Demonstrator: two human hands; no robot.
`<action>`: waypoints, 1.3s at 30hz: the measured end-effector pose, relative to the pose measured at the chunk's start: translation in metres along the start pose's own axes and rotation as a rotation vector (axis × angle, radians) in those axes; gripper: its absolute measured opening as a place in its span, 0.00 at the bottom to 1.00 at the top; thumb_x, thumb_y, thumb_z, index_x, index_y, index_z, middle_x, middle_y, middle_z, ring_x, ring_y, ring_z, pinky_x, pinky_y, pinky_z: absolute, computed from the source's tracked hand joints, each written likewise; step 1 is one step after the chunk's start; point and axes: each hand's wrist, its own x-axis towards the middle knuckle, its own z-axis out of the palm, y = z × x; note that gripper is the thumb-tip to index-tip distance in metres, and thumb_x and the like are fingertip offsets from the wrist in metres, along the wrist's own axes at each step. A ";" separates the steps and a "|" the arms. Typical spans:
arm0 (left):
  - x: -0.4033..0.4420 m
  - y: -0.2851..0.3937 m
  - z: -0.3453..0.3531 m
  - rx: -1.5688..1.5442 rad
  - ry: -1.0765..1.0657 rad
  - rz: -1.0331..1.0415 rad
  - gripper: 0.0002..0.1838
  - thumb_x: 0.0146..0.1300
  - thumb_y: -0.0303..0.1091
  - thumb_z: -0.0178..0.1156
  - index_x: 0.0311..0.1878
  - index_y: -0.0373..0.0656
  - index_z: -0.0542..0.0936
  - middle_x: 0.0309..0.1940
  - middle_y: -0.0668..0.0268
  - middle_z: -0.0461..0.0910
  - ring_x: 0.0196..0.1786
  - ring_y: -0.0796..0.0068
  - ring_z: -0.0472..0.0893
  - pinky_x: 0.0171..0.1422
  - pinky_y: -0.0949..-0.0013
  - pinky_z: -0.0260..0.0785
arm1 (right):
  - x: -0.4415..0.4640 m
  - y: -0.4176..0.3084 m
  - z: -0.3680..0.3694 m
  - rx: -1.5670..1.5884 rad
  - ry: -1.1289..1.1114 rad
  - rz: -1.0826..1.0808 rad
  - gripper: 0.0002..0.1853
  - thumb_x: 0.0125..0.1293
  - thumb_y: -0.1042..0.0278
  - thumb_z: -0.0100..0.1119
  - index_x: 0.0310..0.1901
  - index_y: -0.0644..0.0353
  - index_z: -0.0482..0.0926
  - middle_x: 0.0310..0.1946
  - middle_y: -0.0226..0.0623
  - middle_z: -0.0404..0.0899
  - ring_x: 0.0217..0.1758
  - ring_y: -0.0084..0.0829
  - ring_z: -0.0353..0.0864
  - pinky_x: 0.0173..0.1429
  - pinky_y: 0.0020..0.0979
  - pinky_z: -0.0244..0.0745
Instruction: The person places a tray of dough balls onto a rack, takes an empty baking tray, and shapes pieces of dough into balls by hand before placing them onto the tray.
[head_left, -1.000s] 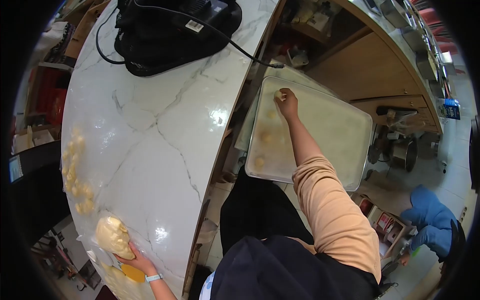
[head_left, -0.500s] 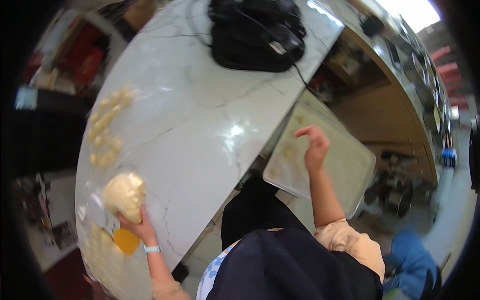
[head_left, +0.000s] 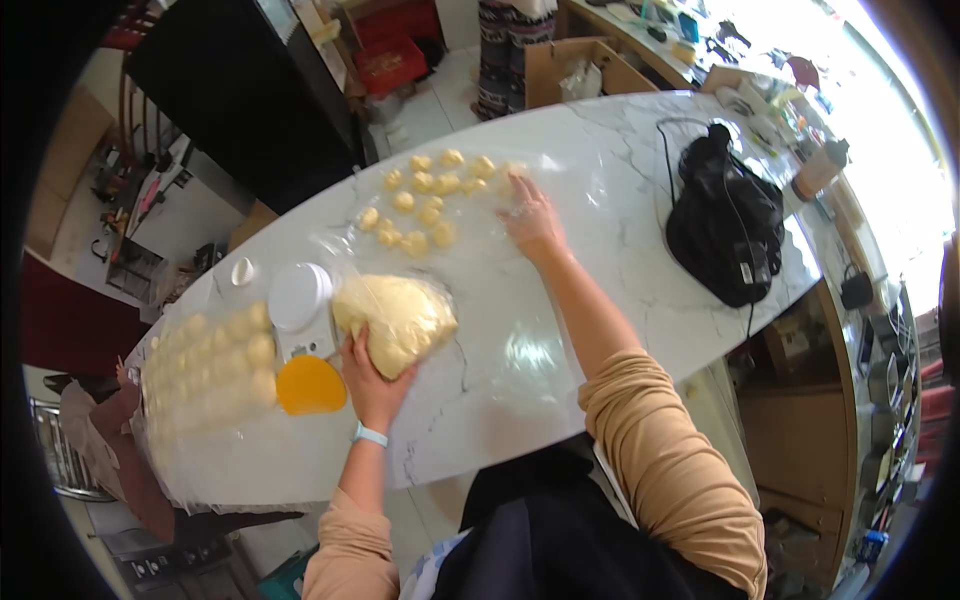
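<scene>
My left hand (head_left: 376, 380) grips the near side of a large pale-yellow lump of dough (head_left: 405, 318) that looks wrapped in clear plastic. Far out over the table, my right hand (head_left: 534, 220) is stretched open, its fingertips at a small dough ball (head_left: 514, 170). Several more small dough balls (head_left: 446, 184) lie to its left, with clear plastic around them. Left of the lump stands a white kitchen scale (head_left: 302, 298). An orange dough scraper (head_left: 311, 385) lies just below the scale.
Rows of larger dough balls (head_left: 205, 350) sit under plastic at the left end of the marble table (head_left: 590, 270). A small white cup (head_left: 243, 271) stands behind. At right is a black bag (head_left: 728, 215) with a cord. A person's sleeve (head_left: 125, 440) shows at far left.
My right hand has moved from above the tray on the right to the small dough balls across the table. My left hand stays on the dough lump. The view has turned left.
</scene>
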 end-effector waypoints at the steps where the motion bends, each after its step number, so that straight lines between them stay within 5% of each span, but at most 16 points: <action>1: 0.001 0.004 -0.001 -0.003 -0.019 -0.051 0.52 0.42 0.42 0.77 0.72 0.47 0.61 0.66 0.44 0.62 0.66 0.39 0.66 0.67 0.46 0.63 | 0.014 0.006 0.005 0.043 -0.013 -0.006 0.30 0.63 0.65 0.63 0.68 0.55 0.69 0.65 0.48 0.71 0.67 0.48 0.70 0.70 0.41 0.66; 5: 0.003 0.008 -0.005 -0.039 -0.027 -0.079 0.53 0.42 0.41 0.77 0.72 0.48 0.60 0.67 0.44 0.62 0.66 0.39 0.66 0.68 0.46 0.62 | 0.025 0.021 0.015 0.404 0.025 0.238 0.26 0.63 0.71 0.64 0.63 0.54 0.72 0.52 0.41 0.78 0.52 0.37 0.78 0.57 0.34 0.73; 7: 0.001 0.006 -0.003 -0.066 -0.025 -0.084 0.53 0.42 0.41 0.77 0.73 0.48 0.60 0.67 0.44 0.62 0.67 0.39 0.66 0.68 0.45 0.62 | -0.012 0.007 -0.011 0.340 0.236 0.128 0.20 0.65 0.73 0.63 0.58 0.62 0.75 0.43 0.35 0.79 0.41 0.27 0.79 0.46 0.29 0.74; 9: 0.000 0.005 -0.002 -0.057 -0.007 -0.056 0.52 0.45 0.42 0.77 0.73 0.48 0.59 0.66 0.46 0.62 0.65 0.39 0.66 0.67 0.46 0.63 | -0.056 0.000 -0.028 0.842 0.333 0.206 0.16 0.65 0.75 0.65 0.54 0.62 0.78 0.40 0.33 0.78 0.40 0.24 0.78 0.45 0.28 0.75; 13: -0.002 0.002 0.000 -0.058 0.015 -0.032 0.51 0.46 0.44 0.77 0.73 0.47 0.60 0.65 0.46 0.63 0.65 0.39 0.67 0.66 0.45 0.63 | -0.189 -0.005 -0.102 0.518 0.125 0.090 0.15 0.61 0.71 0.70 0.49 0.58 0.80 0.39 0.36 0.77 0.41 0.31 0.78 0.47 0.32 0.74; 16: -0.001 -0.001 0.003 -0.039 0.034 -0.035 0.52 0.44 0.46 0.77 0.73 0.49 0.61 0.66 0.42 0.63 0.65 0.38 0.67 0.68 0.45 0.63 | -0.209 -0.018 -0.154 -0.089 -0.068 -0.119 0.17 0.56 0.67 0.73 0.47 0.56 0.80 0.36 0.40 0.75 0.42 0.40 0.77 0.50 0.41 0.74; 19: -0.002 -0.005 0.008 -0.049 0.075 0.000 0.51 0.44 0.47 0.77 0.72 0.49 0.61 0.65 0.42 0.64 0.65 0.37 0.67 0.67 0.45 0.63 | -0.170 -0.017 -0.126 -0.175 0.195 -0.075 0.17 0.56 0.65 0.72 0.46 0.57 0.78 0.36 0.43 0.74 0.42 0.47 0.76 0.50 0.45 0.72; 22: -0.002 0.000 0.004 -0.061 0.067 -0.029 0.52 0.44 0.47 0.77 0.73 0.50 0.61 0.65 0.42 0.64 0.65 0.38 0.68 0.67 0.45 0.64 | -0.182 -0.063 -0.103 0.362 -0.275 0.230 0.11 0.60 0.68 0.67 0.41 0.58 0.77 0.35 0.41 0.79 0.42 0.42 0.78 0.49 0.39 0.74; 24: -0.003 0.000 0.001 -0.039 0.034 -0.063 0.51 0.45 0.46 0.77 0.73 0.51 0.61 0.65 0.42 0.64 0.65 0.39 0.68 0.67 0.45 0.64 | -0.227 -0.063 -0.113 0.193 -0.347 -0.091 0.05 0.60 0.72 0.65 0.36 0.57 0.77 0.33 0.39 0.80 0.41 0.42 0.79 0.45 0.38 0.74; 26: -0.001 0.000 0.002 -0.035 0.035 -0.061 0.51 0.45 0.45 0.77 0.73 0.52 0.61 0.65 0.42 0.64 0.64 0.39 0.68 0.66 0.46 0.65 | -0.241 -0.024 -0.133 0.392 -0.257 -0.128 0.04 0.59 0.75 0.63 0.32 0.57 0.77 0.30 0.38 0.78 0.39 0.44 0.78 0.44 0.38 0.74; 29: -0.002 -0.001 0.004 -0.042 0.055 -0.040 0.51 0.45 0.45 0.77 0.73 0.53 0.61 0.66 0.43 0.64 0.65 0.40 0.68 0.66 0.45 0.65 | -0.185 0.001 -0.147 -0.154 -0.075 -0.151 0.06 0.57 0.75 0.62 0.36 0.58 0.77 0.37 0.44 0.78 0.44 0.49 0.76 0.49 0.43 0.73; 31: 0.002 -0.003 0.005 -0.077 0.053 -0.046 0.51 0.44 0.45 0.77 0.73 0.53 0.61 0.66 0.44 0.63 0.65 0.40 0.68 0.66 0.45 0.64 | -0.154 0.000 -0.108 0.112 -0.045 -0.077 0.06 0.58 0.73 0.62 0.38 0.57 0.77 0.37 0.44 0.76 0.44 0.49 0.75 0.51 0.43 0.71; 34: -0.004 0.000 0.004 -0.077 0.032 -0.062 0.52 0.44 0.45 0.77 0.73 0.53 0.61 0.66 0.44 0.63 0.65 0.40 0.67 0.66 0.45 0.64 | -0.180 -0.063 -0.110 0.141 -0.409 0.129 0.05 0.57 0.76 0.60 0.35 0.57 0.76 0.34 0.41 0.77 0.44 0.46 0.77 0.49 0.40 0.73; 36: 0.000 -0.001 0.001 -0.053 0.023 -0.059 0.51 0.45 0.45 0.77 0.73 0.53 0.61 0.66 0.44 0.64 0.65 0.40 0.68 0.66 0.45 0.64 | -0.225 -0.035 -0.123 0.311 -0.351 -0.153 0.05 0.55 0.78 0.60 0.32 0.57 0.75 0.31 0.39 0.76 0.38 0.45 0.76 0.45 0.40 0.73; 38: -0.001 0.000 0.002 -0.033 0.021 -0.071 0.51 0.45 0.45 0.77 0.73 0.53 0.61 0.66 0.44 0.64 0.65 0.40 0.68 0.66 0.45 0.65 | -0.224 0.000 -0.148 0.457 -0.278 -0.129 0.07 0.54 0.79 0.61 0.30 0.57 0.74 0.30 0.39 0.74 0.36 0.44 0.75 0.43 0.41 0.72; 39: -0.003 -0.001 0.003 -0.032 0.034 -0.062 0.51 0.45 0.45 0.77 0.73 0.53 0.61 0.66 0.44 0.64 0.65 0.40 0.68 0.66 0.45 0.65 | -0.207 0.014 -0.155 0.188 -0.246 -0.168 0.05 0.55 0.79 0.60 0.32 0.59 0.74 0.31 0.41 0.75 0.37 0.45 0.75 0.42 0.40 0.72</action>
